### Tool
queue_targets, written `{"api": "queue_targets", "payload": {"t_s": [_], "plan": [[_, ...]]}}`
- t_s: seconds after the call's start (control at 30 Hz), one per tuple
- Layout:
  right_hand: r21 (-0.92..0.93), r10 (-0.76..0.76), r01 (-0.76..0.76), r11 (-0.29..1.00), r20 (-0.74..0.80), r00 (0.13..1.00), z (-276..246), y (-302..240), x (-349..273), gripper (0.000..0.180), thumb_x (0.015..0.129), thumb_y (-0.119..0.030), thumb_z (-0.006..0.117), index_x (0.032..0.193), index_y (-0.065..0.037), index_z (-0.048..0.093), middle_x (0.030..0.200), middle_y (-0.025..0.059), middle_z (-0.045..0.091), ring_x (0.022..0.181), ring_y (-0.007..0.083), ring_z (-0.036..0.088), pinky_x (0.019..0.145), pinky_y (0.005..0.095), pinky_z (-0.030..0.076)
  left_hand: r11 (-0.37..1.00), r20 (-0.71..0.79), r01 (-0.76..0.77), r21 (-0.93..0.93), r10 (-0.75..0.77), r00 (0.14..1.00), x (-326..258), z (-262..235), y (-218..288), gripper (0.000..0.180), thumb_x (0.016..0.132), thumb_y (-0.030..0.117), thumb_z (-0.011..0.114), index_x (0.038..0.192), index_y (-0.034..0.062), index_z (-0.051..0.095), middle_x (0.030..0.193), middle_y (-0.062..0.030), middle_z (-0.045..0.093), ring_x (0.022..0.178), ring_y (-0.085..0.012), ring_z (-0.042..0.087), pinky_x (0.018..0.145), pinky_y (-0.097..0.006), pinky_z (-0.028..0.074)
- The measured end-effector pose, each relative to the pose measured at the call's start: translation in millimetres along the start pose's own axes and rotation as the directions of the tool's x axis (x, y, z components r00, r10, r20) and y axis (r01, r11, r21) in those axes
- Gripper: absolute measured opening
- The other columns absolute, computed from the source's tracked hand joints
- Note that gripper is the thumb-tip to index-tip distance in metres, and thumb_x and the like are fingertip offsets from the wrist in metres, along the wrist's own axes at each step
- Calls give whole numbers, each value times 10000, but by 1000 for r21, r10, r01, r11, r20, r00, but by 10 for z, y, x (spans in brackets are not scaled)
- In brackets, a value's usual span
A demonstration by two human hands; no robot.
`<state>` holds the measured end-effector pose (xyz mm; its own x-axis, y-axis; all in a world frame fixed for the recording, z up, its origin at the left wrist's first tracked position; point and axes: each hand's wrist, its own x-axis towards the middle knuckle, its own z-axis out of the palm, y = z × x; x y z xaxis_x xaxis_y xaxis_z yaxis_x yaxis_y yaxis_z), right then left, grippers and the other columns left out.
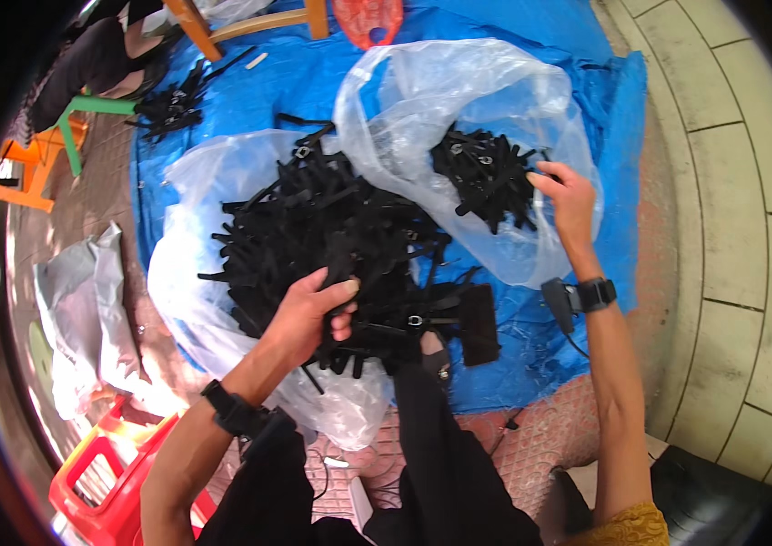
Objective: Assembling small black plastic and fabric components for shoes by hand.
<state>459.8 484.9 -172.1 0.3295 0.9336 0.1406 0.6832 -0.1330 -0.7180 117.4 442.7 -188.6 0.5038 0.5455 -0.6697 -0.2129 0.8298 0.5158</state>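
Note:
A large heap of black straps (295,218), several with metal buckles, lies on a spread clear plastic bag. Over its near side, my left hand (313,311) is closed around a black strap piece (338,273), thumb on top. To the right, a smaller pile of black straps (486,177) sits inside an open clear plastic bag (486,68). At that pile's right edge is my right hand (570,196), thumb and forefinger close together; what is between them, if anything, is too small to make out. A flat black piece (479,325) lies at the heap's near right.
A blue tarp (531,364) lies under everything, with a pale tiled ledge (731,237) along the right. Red plastic stool (122,473) at lower left; grey sheet (85,309) above it. A seated person (85,73) and more straps (176,105) are at the far left.

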Motion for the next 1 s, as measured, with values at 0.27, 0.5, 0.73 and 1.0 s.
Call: {"api": "queue_targets", "payload": {"t_s": [0.27,0.5,0.73,1.0], "plan": [[503,91,-545,671,673,734,721,-710,-974,309,707,-115,602,977,33,590,794,83,619,641,102,558,554,208,435,997,58,-43,-62,47,997,-80,68,47,147,818,141,582,902,48,505,672,-34,482,494,-90,437,445,-244,383],[528,141,-666,527,719,681,916,-826,-1032,160,723,-145,601,778,3,620,651,47,586,545,81,528,467,185,391,999,113,-27,43,22,993,-119,244,-37,163,816,162,587,907,58,500,666,-41,500,494,-110,470,444,-250,415],[367,150,-272,890,326,933,575,-438,-533,112,689,-143,610,671,-34,594,566,26,561,465,74,514,427,195,375,994,21,-109,22,108,994,-60,154,-76,146,839,152,551,892,28,497,654,-44,517,484,-104,469,421,-248,390],[282,135,-421,862,673,727,667,-689,-660,585,623,-131,642,1172,-20,472,783,74,617,537,88,528,451,201,367,951,-83,-11,309,38,996,-116,196,-70,81,824,115,537,824,43,499,608,-15,499,402,-64,412,351,-217,332]]}}
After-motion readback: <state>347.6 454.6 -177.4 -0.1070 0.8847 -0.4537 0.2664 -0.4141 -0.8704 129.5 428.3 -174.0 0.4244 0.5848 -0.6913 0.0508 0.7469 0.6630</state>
